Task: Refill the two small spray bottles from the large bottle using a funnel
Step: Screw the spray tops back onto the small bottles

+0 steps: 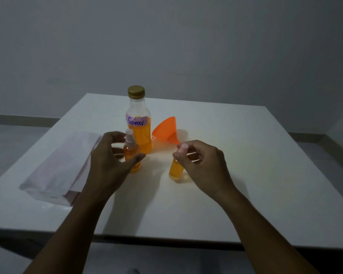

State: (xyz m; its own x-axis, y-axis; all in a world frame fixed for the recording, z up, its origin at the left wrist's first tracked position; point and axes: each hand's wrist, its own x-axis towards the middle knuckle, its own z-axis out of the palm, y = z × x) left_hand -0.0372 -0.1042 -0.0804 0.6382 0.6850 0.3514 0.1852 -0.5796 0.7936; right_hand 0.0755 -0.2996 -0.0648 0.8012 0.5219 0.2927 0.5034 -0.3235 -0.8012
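Note:
The large bottle (pixel 139 123), gold-capped and labelled "Spray", stands upright with orange liquid in its lower half. An orange funnel (pixel 165 130) lies on its side just right of it. One small spray bottle (pixel 131 153) of orange liquid stands in front of the large bottle, its pump top on. My left hand (pixel 111 155) curls around it with fingers apart, not clearly touching. A second small spray bottle (pixel 176 169) stands to the right. My right hand (pixel 200 159) pinches its pale cap (pixel 182 148) at the top.
A folded white paper bag (pixel 63 167) lies on the left part of the white table (pixel 246 165). The table's near edge runs across below my forearms. A grey wall stands behind the table.

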